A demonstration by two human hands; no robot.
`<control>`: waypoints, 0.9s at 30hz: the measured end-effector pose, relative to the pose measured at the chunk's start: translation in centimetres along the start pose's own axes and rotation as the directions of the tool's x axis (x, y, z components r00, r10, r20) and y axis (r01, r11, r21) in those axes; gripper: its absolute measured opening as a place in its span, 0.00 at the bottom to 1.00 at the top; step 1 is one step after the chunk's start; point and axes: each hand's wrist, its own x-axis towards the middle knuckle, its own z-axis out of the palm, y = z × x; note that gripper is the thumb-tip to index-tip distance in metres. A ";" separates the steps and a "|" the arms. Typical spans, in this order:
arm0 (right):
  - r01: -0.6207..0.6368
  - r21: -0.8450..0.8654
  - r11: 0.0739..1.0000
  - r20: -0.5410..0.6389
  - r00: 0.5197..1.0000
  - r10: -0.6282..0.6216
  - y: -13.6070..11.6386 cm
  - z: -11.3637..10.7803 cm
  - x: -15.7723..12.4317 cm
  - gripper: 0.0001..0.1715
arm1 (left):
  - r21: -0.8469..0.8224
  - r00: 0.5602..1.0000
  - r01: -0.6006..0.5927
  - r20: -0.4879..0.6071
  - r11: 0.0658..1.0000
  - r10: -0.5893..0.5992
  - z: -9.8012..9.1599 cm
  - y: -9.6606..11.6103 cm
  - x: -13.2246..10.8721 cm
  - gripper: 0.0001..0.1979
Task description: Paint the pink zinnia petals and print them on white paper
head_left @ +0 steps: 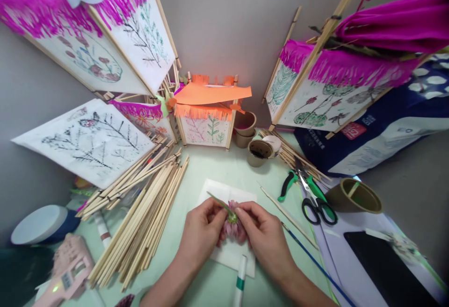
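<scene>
Hands lead at lower centre: the left hand (pixel 205 225) pinches with thumb and forefinger together on the stem side of a flower, while the right hand (pixel 264 230) has thumb and forefinger closed on its other side, next to the green base. Exactly which petal or bit of green the right fingertips grip is too small to tell.

Beneath everything lies a pale green table (pixel 196 169). A paper-panelled frame with magenta fringe (pixel 115 36) fills the upper left, and a pile of thin wooden sticks (pixel 147 218) covers the lower left. A white sheet of paper (pixel 228 188) lies flat under the hands, and scissors (pixel 312 195) rest right of centre.

The flower (pixel 231 227) is at lower centre, above the sheet, its green underside towards the camera and its pinkish-purple petals spreading below. It should weigh next to nothing; the head looks soft and springy, likely to bruise or shed under a hard squeeze. Its stem (pixel 216 199), slanting to the upper left, is probably stiffer but could snap if bent sharply. The firmest hold seems to be the green base (pixel 232 217), where stem and petals meet; single petals are best plucked lightly, close to that base.
</scene>
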 end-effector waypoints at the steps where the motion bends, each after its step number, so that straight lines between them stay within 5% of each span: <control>1: 0.061 -0.076 0.995 -0.009 0.998 -0.062 0.1 0.1 0.1 0.19 | 0.081 0.999 -0.038 -0.035 0.996 0.041 -0.1 0.1 0.0 0.10; 7: 0.341 -0.503 0.794 0.013 0.922 -0.387 1.2 0.6 0.7 0.12 | 0.528 0.965 -0.164 -0.089 0.833 0.247 -0.5 -0.2 0.1 0.09; 13: 0.424 -0.732 0.533 0.051 0.815 -0.578 1.9 0.2 1.1 0.10 | 0.651 0.884 -0.318 -0.059 0.689 0.463 -1.4 -1.6 0.4 0.12; 19: 0.527 -0.664 0.531 0.035 0.732 -0.681 1.4 -0.7 0.7 0.11 | 0.516 0.894 -0.401 0.041 0.757 0.445 -1.7 -1.4 -0.1 0.14; 23: 0.566 -0.628 0.534 0.145 0.760 -0.634 1.4 -0.6 0.4 0.10 | 0.486 0.907 -0.389 0.051 0.782 0.419 -1.2 -1.6 -0.3 0.09; 27: 0.555 -0.671 0.492 0.215 0.780 -0.587 1.6 -0.3 0.3 0.09 | 0.596 0.901 -0.388 0.085 0.703 0.426 -1.2 -1.6 -0.2 0.08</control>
